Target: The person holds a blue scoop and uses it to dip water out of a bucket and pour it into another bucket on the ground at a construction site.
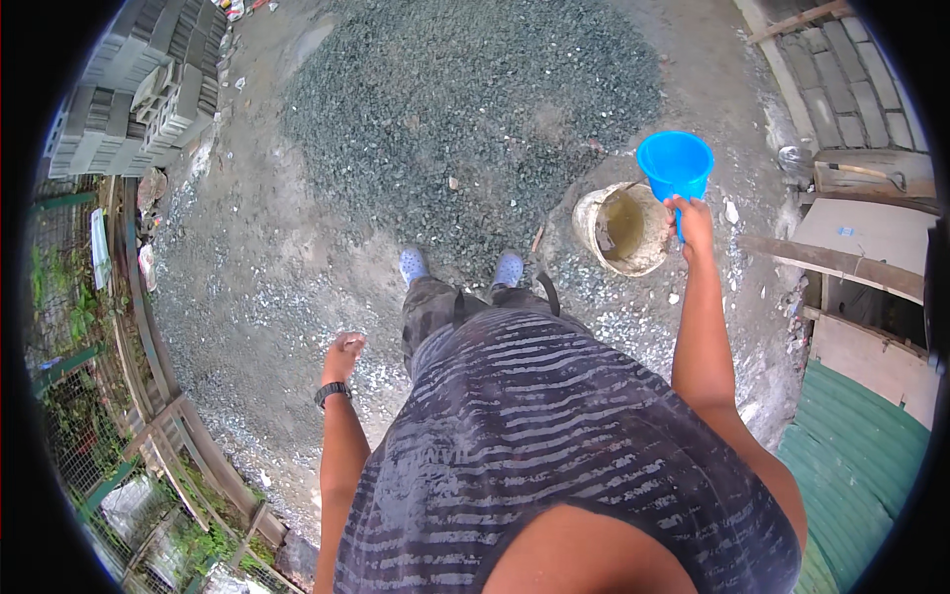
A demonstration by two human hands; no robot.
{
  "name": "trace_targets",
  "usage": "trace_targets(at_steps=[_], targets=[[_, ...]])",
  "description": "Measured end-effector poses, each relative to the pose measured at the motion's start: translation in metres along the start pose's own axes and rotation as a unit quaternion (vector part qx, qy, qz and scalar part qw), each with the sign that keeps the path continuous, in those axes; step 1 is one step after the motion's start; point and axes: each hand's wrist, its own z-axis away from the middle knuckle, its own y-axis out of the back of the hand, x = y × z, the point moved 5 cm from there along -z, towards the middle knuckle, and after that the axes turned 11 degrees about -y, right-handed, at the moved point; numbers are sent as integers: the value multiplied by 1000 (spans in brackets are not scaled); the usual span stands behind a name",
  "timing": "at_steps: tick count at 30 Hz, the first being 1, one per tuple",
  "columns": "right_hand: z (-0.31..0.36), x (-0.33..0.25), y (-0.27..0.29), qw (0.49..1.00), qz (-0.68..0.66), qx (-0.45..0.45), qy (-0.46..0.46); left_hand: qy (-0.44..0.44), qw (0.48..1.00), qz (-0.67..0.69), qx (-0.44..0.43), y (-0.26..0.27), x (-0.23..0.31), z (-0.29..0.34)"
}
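Blue plastic dipper (676, 158) up by the murky-water bucket (650, 249).
From here I see the right hand (697, 226) gripping its handle; the left hand (343, 354) hangs, fingers curled, whether around anything I can't tell.

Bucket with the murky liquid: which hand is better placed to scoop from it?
Likely the right hand: its fingers already grip the blue dipper by the handle, right beside the bucket. The left hand is farther off, left of the legs.

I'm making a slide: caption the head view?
Right hand gripping a blue dipper near a whitish bucket of brownish liquid, a gravel heap beyond.
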Motion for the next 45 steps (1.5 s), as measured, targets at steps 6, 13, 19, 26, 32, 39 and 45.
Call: trace_targets(at_steps=[6, 13, 19, 26, 32, 39, 45], targets=[[-36, 21, -3, 989, 149, 7, 8, 48, 988, 95, 113, -34, 35, 33], [-88, 36, -73, 937, 334, -51, 86, 152, 972, 105, 144, -63, -6, 107], [-68, 13, -166, 898, 401, -77, 163, 199, 947, 171, 187, -93, -24, 150], [-22, -45, -241, 873, 403, -112, 250, 173, 940, 214, 200, -122, -29, 158], [32, -87, -260, 905, 321, -166, 227, 190, 931, 246, 193, -128, -53, 152], [80, -81, -246, 952, 132, -268, 75, 198, 938, 251, 132, -92, -79, 104], [106, -58, -269, 947, 193, -255, 16, 153, 932, 288, 156, -14, -93, 38]])
